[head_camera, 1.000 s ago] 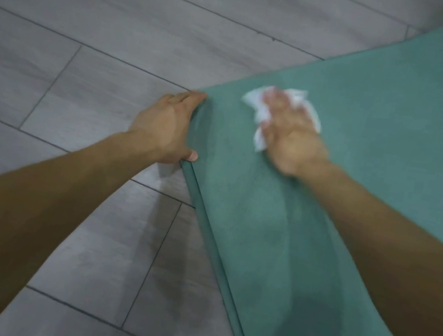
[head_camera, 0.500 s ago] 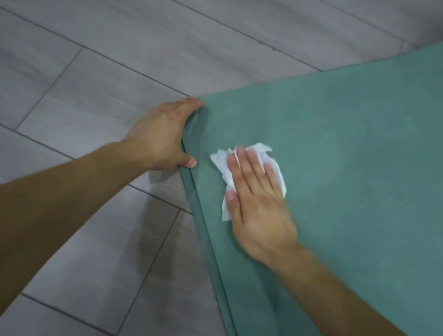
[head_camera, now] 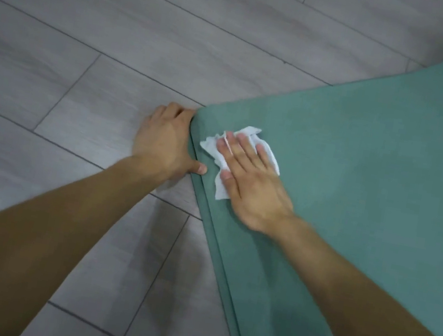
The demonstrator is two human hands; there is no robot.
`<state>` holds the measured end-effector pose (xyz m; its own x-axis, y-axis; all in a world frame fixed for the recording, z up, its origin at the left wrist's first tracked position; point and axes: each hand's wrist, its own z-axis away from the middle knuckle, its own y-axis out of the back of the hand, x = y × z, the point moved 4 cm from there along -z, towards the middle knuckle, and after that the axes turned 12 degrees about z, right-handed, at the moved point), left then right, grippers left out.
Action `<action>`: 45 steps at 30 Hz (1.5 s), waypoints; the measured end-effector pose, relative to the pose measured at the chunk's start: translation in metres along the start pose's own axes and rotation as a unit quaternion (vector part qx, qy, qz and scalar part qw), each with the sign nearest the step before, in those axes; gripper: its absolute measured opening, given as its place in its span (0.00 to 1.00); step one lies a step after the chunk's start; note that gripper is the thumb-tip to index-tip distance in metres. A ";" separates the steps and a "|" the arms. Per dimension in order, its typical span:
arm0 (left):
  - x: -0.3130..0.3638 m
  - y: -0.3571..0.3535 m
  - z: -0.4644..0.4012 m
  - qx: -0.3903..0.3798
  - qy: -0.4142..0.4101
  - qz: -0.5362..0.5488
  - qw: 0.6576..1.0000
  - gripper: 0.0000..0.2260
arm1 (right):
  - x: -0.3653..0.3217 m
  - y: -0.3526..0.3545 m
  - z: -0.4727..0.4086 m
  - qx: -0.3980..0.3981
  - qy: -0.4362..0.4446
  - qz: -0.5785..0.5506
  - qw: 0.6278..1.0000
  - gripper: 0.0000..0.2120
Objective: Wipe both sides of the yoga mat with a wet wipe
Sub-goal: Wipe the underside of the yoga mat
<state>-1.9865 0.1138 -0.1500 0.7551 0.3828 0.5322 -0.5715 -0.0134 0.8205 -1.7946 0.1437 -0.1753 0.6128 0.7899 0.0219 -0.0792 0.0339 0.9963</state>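
Note:
A teal yoga mat [head_camera: 376,171] lies flat on the floor and fills the right half of the view, its corner pointing to the middle. My left hand [head_camera: 166,140] grips the mat's left edge at that corner, thumb on top and fingers curled under the edge. A crumpled white wet wipe [head_camera: 220,185] lies on the mat just inside the corner. My right hand [head_camera: 250,182] presses it flat against the mat with straight, spread fingers. Most of the wipe is hidden under that hand.
Grey wood-look floor tiles [head_camera: 81,84] with dark grout lines cover the left and the top of the view. The mat's long left edge [head_camera: 226,287] runs down to the bottom of the frame.
My right hand slid the wipe from the far part of the corner back toward me, then a little up toward the corner again. The left hand kept its grip on the edge.

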 end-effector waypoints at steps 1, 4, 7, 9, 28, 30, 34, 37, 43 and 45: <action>-0.001 0.000 -0.001 0.008 0.003 -0.018 1.000 0.51 | 0.020 -0.003 -0.005 -0.006 0.012 0.016 1.000 0.28; 0.003 0.001 -0.004 0.009 0.013 -0.067 0.998 0.49 | 0.089 0.005 -0.061 -0.026 -0.191 -0.004 0.981 0.29; 0.001 0.002 0.000 0.031 0.026 -0.073 0.996 0.47 | 0.021 0.007 -0.075 -0.005 -0.073 -0.009 0.997 0.28; -0.004 0.002 0.001 0.047 0.045 -0.056 0.996 0.45 | -0.005 0.003 -0.060 0.003 0.124 0.016 0.992 0.27; -0.019 0.003 0.008 0.045 0.067 -0.029 0.996 0.49 | -0.022 0.010 0.030 -0.016 0.076 -0.053 0.996 0.27; -0.019 0.004 0.012 0.043 0.045 -0.023 0.998 0.47 | -0.020 0.005 0.033 -0.010 0.055 -0.027 0.998 0.27; -0.016 0.013 0.014 0.018 0.024 -0.066 0.997 0.48 | -0.024 0.003 -0.060 0.008 -0.014 -0.002 1.000 0.28; -0.019 0.028 0.014 0.045 -0.011 -0.085 0.995 0.37 | -0.038 0.000 -0.078 0.015 -0.060 -0.013 0.998 0.28; -0.009 0.005 0.022 0.086 -0.138 -0.044 0.986 0.15 | -0.078 -0.005 0.101 0.007 -0.069 -0.033 0.997 0.29; -0.002 -0.012 0.028 0.071 -0.167 -0.020 0.983 0.15 | -0.090 -0.003 0.151 -0.006 -0.072 -0.023 0.997 0.29</action>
<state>-1.9719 0.0870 -0.1547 0.8531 0.0608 0.5183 -0.5065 -0.1425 0.8504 -1.7303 -0.0200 -0.1675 0.7229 0.6909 -0.0119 -0.0574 0.0771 0.9954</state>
